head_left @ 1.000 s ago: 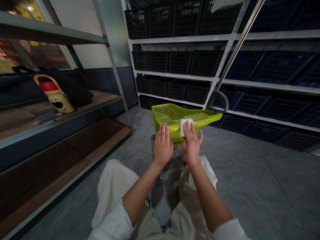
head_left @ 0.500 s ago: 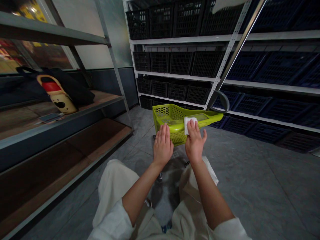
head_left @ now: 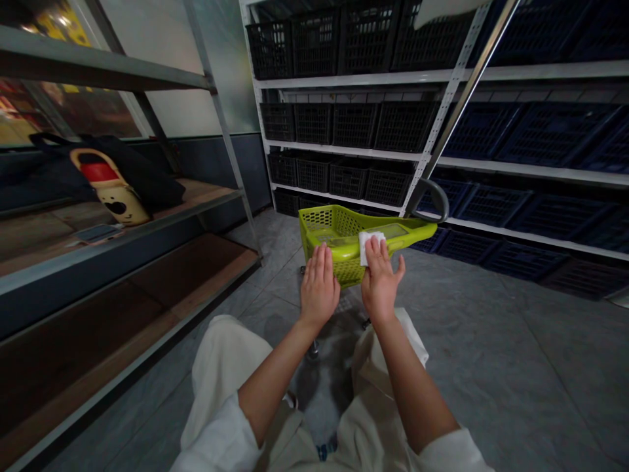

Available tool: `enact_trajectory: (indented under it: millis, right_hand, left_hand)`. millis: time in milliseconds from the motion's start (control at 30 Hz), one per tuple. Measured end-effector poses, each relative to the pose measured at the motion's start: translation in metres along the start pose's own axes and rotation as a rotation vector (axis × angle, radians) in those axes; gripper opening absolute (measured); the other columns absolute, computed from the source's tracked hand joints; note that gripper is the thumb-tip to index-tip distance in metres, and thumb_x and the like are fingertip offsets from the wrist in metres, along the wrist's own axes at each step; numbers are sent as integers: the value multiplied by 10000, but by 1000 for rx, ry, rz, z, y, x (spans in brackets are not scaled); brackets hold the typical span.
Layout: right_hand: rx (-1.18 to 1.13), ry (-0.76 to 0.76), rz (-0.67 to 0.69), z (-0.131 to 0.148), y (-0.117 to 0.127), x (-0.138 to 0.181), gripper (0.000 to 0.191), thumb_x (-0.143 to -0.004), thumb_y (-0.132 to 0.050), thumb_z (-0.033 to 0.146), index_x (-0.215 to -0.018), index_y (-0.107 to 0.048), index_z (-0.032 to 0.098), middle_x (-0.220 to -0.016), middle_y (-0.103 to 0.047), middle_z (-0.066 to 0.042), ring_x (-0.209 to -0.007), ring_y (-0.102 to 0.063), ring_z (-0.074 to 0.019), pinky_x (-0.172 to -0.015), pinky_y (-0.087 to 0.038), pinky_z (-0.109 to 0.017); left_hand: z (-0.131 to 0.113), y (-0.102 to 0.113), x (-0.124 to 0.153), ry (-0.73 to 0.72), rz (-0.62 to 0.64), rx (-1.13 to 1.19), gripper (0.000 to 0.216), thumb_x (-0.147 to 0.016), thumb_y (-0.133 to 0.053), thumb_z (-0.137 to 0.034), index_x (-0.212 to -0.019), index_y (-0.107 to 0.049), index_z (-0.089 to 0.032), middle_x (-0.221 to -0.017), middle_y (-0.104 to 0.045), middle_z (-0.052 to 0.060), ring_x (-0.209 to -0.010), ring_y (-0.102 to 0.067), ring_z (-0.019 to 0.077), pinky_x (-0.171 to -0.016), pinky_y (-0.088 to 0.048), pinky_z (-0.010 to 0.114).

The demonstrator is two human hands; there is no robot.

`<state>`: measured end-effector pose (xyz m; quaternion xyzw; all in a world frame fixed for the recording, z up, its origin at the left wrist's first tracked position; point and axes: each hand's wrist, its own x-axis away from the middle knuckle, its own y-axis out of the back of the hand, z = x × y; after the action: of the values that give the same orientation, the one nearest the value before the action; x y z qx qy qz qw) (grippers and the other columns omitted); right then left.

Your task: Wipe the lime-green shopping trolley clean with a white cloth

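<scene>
The basket (head_left: 325,221) is lime-green plastic, with lattice walls and a smooth rim that has a slight gloss. The cloth (head_left: 366,238) on its rim looks white, soft and matt. The pole (head_left: 470,80) above it is bright, polished metal. The floor (head_left: 491,367) is grey stone with a dull sheen. The shelf boards (head_left: 187,269) are brown matt wood in grey metal frames (head_left: 216,111). The crates (head_left: 354,121) are dark lattice plastic. The sleeves (head_left: 216,419) are cream cloth.

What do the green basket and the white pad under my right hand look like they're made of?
The green basket looks like moulded plastic, slightly glossy: perforated lattice walls and a smooth rim catching light. The white pad under the right hand looks soft and matte, folded square: cloth or a paper wipe, cannot tell which.
</scene>
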<state>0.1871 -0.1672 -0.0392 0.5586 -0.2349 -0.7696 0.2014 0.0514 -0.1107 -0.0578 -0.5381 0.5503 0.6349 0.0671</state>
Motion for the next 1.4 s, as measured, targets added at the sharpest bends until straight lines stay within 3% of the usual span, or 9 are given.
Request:
enact_trajectory:
  millis: [233, 433, 533, 700, 833, 967, 1067, 1267, 1400]
  right_hand:
    - [-71, 283, 125, 32, 1, 3, 637, -910, -367, 84, -1527, -358, 245, -1552, -464, -41, -1477, -350, -143, -1235, -44, -441]
    - [-12, 117, 36, -11, 1, -4, 709, -874, -338, 52, -1545, -318, 279, -1554, -463, -47, -1477, -356, -171, -1218, -69, -508]
    - [6, 51, 16, -6, 0, -5, 694, -880, -341, 74, -1544, -326, 279, -1552, -465, -56, -1477, -357, -197, -1206, -88, -529]
    - [-18, 215, 135, 26, 4, -3, 675, -878, -384, 91, -1534, -354, 251, -1565, -447, -46, -1463, -365, -185, -1155, -217, -426]
    - [17, 278, 183, 14, 11, -8, 710, -863, -376, 46, -1529, -358, 293, -1567, -446, -29, -1445, -391, -188, -1122, -239, -430]
    - [45, 186, 81, -15, 10, -11, 706, -859, -326, 21, -1521, -379, 261, -1544, -478, -54, -1455, -384, -226, -1151, -177, -476]
    - [42, 109, 5, -15, 5, -9, 648, -890, -338, 57, -1505, -405, 253, -1529, -497, -60, -1485, -335, -240, -1181, -83, -522]
    - [-50, 287, 144, 24, 2, -3, 640, -916, -397, 109, -1527, -346, 290, -1553, -466, -47, -1466, -367, -164, -1216, -63, -489]
    - [-30, 304, 150, 10, 4, -3, 677, -906, -383, 72, -1539, -325, 303, -1553, -467, -45, -1457, -385, -165, -1218, -62, -485]
  left_hand:
    - [1, -2, 0, 17, -7, 20, 786, -927, -462, -180, -1590, -47, -105, -1623, -289, 197, -1535, -192, 270, -1209, -317, 475]
    - [1, 3, -1, -4, 4, 0, 806, -903, -455, -114, -1589, -33, -102, -1622, -286, 207, -1530, -205, 290, -1210, -308, 492]
    - [0, 1, -1, -3, -2, 6, 803, -910, -453, -119, -1588, -24, -99, -1622, -281, 213, -1528, -206, 296, -1210, -309, 493]
    - [0, -4, -1, 4, -10, 13, 763, -944, -442, -182, -1586, -37, -100, -1627, -266, 216, -1533, -187, 292, -1205, -314, 501]
    - [1, -3, -1, 3, -13, 17, 765, -932, -439, -161, -1588, -50, -105, -1625, -276, 209, -1532, -198, 286, -1208, -307, 502]
    - [0, 1, -1, -7, 4, 0, 793, -915, -454, -141, -1589, -38, -95, -1622, -284, 208, -1532, -197, 286, -1212, -302, 492]
    - [-1, 2, -2, -5, 4, 0, 794, -912, -458, -138, -1588, -44, -94, -1621, -285, 211, -1529, -209, 291, -1210, -307, 489]
    - [0, -2, -1, 3, -5, 18, 765, -928, -446, -179, -1585, -60, -108, -1622, -276, 219, -1525, -220, 305, -1191, -332, 511]
    - [3, 1, -1, -1, -2, -1, 766, -926, -439, -164, -1587, -56, -105, -1619, -285, 216, -1526, -216, 304, -1197, -323, 510]
